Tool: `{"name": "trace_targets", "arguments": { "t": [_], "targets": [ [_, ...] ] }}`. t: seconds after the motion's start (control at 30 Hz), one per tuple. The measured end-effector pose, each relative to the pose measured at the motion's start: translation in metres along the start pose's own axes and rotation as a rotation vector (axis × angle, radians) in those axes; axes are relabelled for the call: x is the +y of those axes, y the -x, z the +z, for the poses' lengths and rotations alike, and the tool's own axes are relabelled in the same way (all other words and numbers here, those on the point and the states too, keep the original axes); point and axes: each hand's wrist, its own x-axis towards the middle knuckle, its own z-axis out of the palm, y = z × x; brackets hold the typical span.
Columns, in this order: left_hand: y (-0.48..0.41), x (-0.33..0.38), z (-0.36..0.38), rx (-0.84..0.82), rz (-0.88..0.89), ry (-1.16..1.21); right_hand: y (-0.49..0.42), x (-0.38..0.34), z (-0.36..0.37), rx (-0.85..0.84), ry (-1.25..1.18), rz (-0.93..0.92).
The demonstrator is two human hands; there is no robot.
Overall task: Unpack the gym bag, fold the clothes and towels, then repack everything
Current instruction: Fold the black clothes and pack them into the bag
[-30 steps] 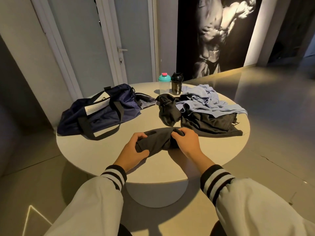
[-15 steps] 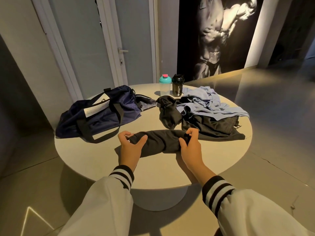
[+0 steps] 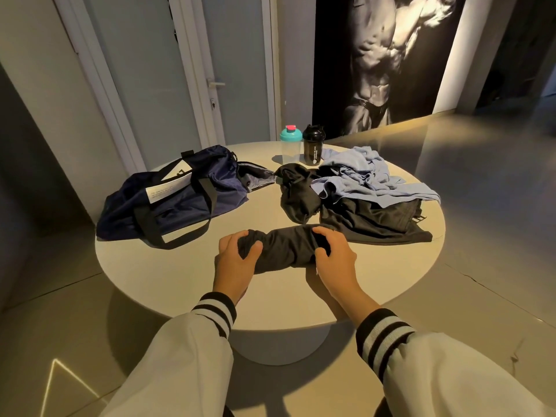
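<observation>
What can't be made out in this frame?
Head view, all:
Inside of navy fabric gym bag: hidden by its own folds.
Print on black plastic shaker bottle and bag's white paper tag: too small.
Type of dark rolled garment: bunched, ends covered by left hand and right hand.

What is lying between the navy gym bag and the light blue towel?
A crumpled black garment, seen in the head view, lies between the navy gym bag and the light blue towel.

Both arms wear loose, pale cream jacket sleeves (image 3: 180, 365), each ending in a ribbed knit cuff (image 3: 215, 311) banded with black and white stripes, and both hands (image 3: 233, 260) are bare.
</observation>
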Motion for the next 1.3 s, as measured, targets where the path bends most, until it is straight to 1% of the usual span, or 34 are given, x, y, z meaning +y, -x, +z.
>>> {"name": "trace_targets", "arguments": {
  "t": [0.1, 0.27, 0.33, 0.4, 0.57, 0.63, 0.7, 0.77, 0.83, 0.87, 0.9, 0.93, 0.97, 1.03, 1.1, 1.17, 1.23, 1.3],
  "targets": [
    [-0.002, -0.003, -0.002, 0.033, -0.036, 0.012, -0.001, -0.001, 0.001, -0.034, 0.126, 0.008],
    [-0.001, -0.003, 0.001, 0.092, -0.066, -0.060, -0.002, 0.009, 0.007, -0.059, 0.288, 0.056],
    [-0.002, 0.000, 0.003, 0.090, -0.083, -0.098, -0.003, 0.011, 0.010, -0.046, 0.333, 0.038],
    [-0.003, 0.003, 0.004, 0.091, -0.088, -0.087, -0.002, 0.008, 0.011, -0.019, 0.358, 0.016],
    [0.004, 0.006, 0.007, 0.111, -0.022, -0.094, 0.002, -0.002, 0.011, -0.083, 0.596, -0.015],
    [0.003, 0.003, 0.007, 0.107, -0.020, -0.102, 0.001, -0.001, 0.011, -0.139, 0.596, -0.021],
    [0.000, 0.001, 0.005, 0.139, -0.018, -0.120, -0.001, 0.000, 0.011, -0.191, 0.584, -0.002],
    [-0.003, 0.001, 0.004, 0.191, 0.000, -0.224, -0.001, 0.000, 0.012, -0.201, 0.586, 0.019],
    [-0.005, -0.002, 0.003, 0.196, 0.008, -0.339, 0.000, -0.001, 0.012, -0.195, 0.587, 0.026],
    [-0.007, -0.005, 0.002, 0.183, 0.012, -0.328, 0.000, -0.002, 0.011, -0.189, 0.587, 0.028],
    [-0.007, -0.008, 0.002, 0.156, 0.013, -0.262, 0.000, -0.003, 0.010, -0.183, 0.586, 0.031],
    [-0.005, -0.009, 0.003, 0.114, 0.002, -0.195, 0.000, -0.003, 0.009, -0.178, 0.585, 0.038],
    [-0.003, -0.009, 0.004, 0.061, 0.002, -0.176, 0.000, -0.003, 0.009, -0.171, 0.582, 0.045],
    [-0.001, -0.009, 0.008, -0.020, 0.047, -0.285, 0.001, -0.004, 0.009, -0.122, 0.571, 0.049],
    [0.000, -0.010, 0.012, -0.008, 0.073, -0.402, 0.003, -0.005, 0.008, -0.026, 0.546, 0.025],
    [0.002, -0.005, 0.014, 0.027, 0.055, -0.486, 0.005, -0.007, 0.008, 0.053, 0.509, -0.028],
    [0.007, 0.003, 0.018, 0.046, 0.014, -0.575, 0.005, -0.008, 0.008, 0.024, 0.491, -0.060],
    [0.014, 0.014, 0.023, 0.014, -0.014, -0.621, 0.002, -0.007, 0.010, -0.089, 0.447, -0.017]
  ]
}}
